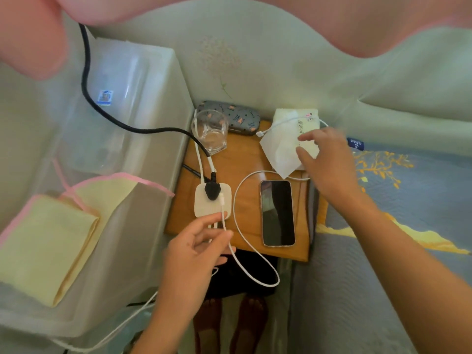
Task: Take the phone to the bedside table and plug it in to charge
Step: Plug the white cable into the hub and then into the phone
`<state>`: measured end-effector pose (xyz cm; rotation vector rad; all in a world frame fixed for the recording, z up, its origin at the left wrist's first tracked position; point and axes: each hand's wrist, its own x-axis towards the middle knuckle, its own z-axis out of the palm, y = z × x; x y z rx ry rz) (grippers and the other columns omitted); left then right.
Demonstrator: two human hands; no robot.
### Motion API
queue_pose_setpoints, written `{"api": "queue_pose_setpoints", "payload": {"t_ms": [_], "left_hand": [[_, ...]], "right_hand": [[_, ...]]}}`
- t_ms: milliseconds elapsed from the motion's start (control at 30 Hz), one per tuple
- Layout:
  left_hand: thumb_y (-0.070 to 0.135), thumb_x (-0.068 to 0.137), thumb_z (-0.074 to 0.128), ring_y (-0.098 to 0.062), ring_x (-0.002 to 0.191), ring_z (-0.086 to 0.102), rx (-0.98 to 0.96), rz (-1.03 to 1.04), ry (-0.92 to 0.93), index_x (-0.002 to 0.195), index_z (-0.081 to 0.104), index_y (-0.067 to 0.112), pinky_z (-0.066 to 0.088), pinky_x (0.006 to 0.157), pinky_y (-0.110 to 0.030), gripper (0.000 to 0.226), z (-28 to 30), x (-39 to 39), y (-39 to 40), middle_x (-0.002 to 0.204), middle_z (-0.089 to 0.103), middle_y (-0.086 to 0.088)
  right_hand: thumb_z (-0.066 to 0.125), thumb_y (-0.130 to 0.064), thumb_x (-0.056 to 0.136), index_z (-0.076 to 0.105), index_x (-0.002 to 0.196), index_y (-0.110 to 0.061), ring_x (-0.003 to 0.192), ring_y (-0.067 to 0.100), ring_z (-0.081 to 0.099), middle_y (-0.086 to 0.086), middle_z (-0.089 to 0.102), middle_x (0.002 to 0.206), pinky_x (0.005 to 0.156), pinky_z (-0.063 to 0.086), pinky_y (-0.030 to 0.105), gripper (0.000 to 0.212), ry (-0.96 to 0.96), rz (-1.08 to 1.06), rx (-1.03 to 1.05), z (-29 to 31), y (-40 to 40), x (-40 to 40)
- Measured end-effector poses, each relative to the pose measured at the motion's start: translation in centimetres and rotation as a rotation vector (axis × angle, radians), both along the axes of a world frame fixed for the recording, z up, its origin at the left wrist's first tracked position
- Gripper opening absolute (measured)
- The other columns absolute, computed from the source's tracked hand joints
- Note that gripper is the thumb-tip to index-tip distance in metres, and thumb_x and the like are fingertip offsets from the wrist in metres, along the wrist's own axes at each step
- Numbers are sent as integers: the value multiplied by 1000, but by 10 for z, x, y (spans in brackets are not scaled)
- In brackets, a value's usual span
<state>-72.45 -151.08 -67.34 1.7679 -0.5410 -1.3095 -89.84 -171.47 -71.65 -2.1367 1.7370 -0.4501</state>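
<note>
Two hands were busy: left hand [194,254] pinched the white cable [251,273], right hand [329,162] hovered spread, phone [278,213] lay between them.

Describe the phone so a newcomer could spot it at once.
Find the small wooden bedside table beside the bed. The phone lies flat, screen up, near its right edge. It is the only dark, glossy rectangle there.

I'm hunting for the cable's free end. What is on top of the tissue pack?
A white cable lies across the tissue pack, its connector tip hanging off the left edge. The right hand covers the pack's right side, hiding what lies there.
</note>
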Motion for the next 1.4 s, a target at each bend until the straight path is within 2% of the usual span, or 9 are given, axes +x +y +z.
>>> {"api": "queue_pose_setpoints", "payload": {"t_ms": [100, 267, 433, 733, 933, 1100, 1300, 1367, 1400], "left_hand": [[18, 81, 71, -16, 76, 74, -5, 11, 33, 104, 68, 32, 58, 62, -21, 27, -4, -3, -13, 82, 76, 4], [18, 81, 71, -17, 74, 74, 4, 43, 177, 103, 69, 31, 57, 59, -22, 25, -12, -2, -25, 81, 76, 2], [18, 81, 71, -16, 75, 74, 19, 98, 264, 100, 70, 33, 57, 59, -20, 24, -22, 1, -30, 85, 76, 2], [19, 82, 71, -14, 76, 74, -25, 154, 300, 101, 70, 32, 57, 60, -20, 23, -24, 2, -33, 84, 76, 4], [19, 83, 71, -14, 76, 74, -32, 135, 271, 105, 68, 30, 58, 61, -22, 25, -21, -6, -37, 86, 76, 5], [18, 83, 70, -15, 76, 74, -23, 99, 205, 108, 68, 27, 58, 61, -22, 27, -13, -13, -44, 89, 75, 3], [14, 82, 71, -16, 74, 75, -42, 61, 155, 106, 69, 26, 58, 59, -22, 27, 7, -30, -52, 87, 76, -1], [15, 82, 72, -16, 74, 75, -57, 39, 138, 104, 68, 27, 58, 59, -23, 26, 12, -38, -55, 85, 76, 0], [15, 81, 73, -16, 73, 75, -66, 30, 125, 103, 68, 28, 58, 58, -22, 25, 13, -41, -57, 83, 76, 1]], "right_hand": [[61, -20, 87, 69, 106, -13, 107, 30, 53, 11, 64, 112, 85, 43, 38, 22, 90, 131, -87, -3, -28, 23], [52, -17, 92, 69, 110, -16, 110, 31, 50, 12, 60, 115, 86, 41, 42, 25, 305, 308, 23, -23, -59, 61], [49, -13, 92, 70, 105, -9, 108, 37, 47, 19, 58, 109, 87, 39, 43, 25, 424, 310, 20, -40, -71, 81], [58, -29, 91, 70, 108, -8, 110, 35, 45, 17, 53, 113, 89, 38, 41, 30, 579, 333, -8, -49, -77, 91], [57, -25, 92, 71, 101, -6, 99, 36, 49, 18, 62, 103, 85, 35, 42, 26, 394, 378, -87, -24, -67, 76], [59, -33, 90, 69, 99, -14, 91, 33, 62, 13, 71, 95, 78, 51, 43, 23, 124, 248, -18, 19, -57, 47], [66, -30, 85, 70, 87, -15, 64, 9, 60, 5, 69, 73, 64, 47, 25, 15, -237, 92, 50, 71, -27, -9], [70, -25, 83, 69, 83, -18, 56, -3, 57, -4, 64, 65, 56, 41, 9, 7, -375, 24, 84, 85, -5, -33], [71, -23, 82, 68, 83, -20, 54, -6, 55, -6, 64, 64, 54, 39, 7, 4, -422, 6, 110, 90, 8, -45]]}}
